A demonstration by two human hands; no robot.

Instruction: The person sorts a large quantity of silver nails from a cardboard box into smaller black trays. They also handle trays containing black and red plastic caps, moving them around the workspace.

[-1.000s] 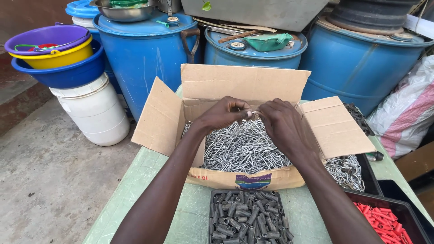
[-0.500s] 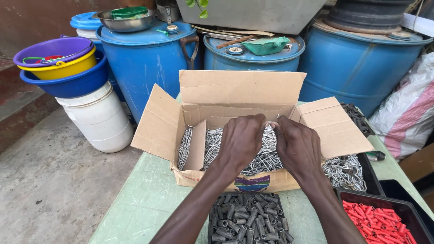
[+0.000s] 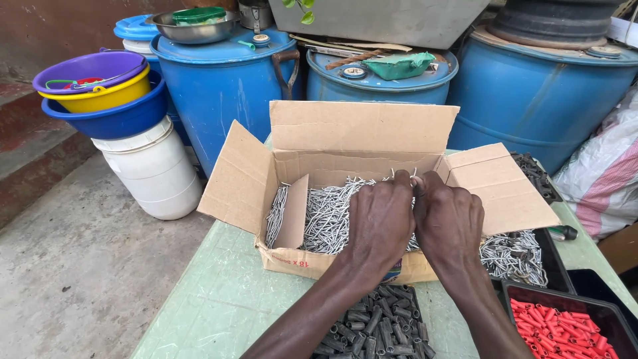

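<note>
Nearest the camera, at 6 o'clock, a black tray of dark grey plugs [image 3: 372, 326] lies on the pale green desk [image 3: 212, 306], and at 4 o'clock a second black tray holds red plugs [image 3: 565, 326]. Both forearms reach up over the grey tray into the open cardboard box [image 3: 319, 166] at the centre. The left hand [image 3: 380, 219] and right hand [image 3: 448, 223] sit side by side, backs up, touching each other, fingers curled down into the heap of bent metal wire pieces [image 3: 325, 213] that fills the box. The fingertips meet at the far edge of the hands, where a few wires stick up between them; whether they pinch any single wire cannot be told. The heap spreads mostly to 9 o'clock of the hands, with a cardboard flap leaning into it.

A loose pile of the same wire pieces [image 3: 515, 256] lies on the desk at 3 o'clock, just beside the box.

Beyond, at 12 o'clock, stand three blue drums [image 3: 219, 93]. At 10 o'clock stacked plastic basins [image 3: 100, 93] rest on a white bucket [image 3: 156, 169]. A striped sack [image 3: 601, 179] leans at 2 o'clock.
</note>
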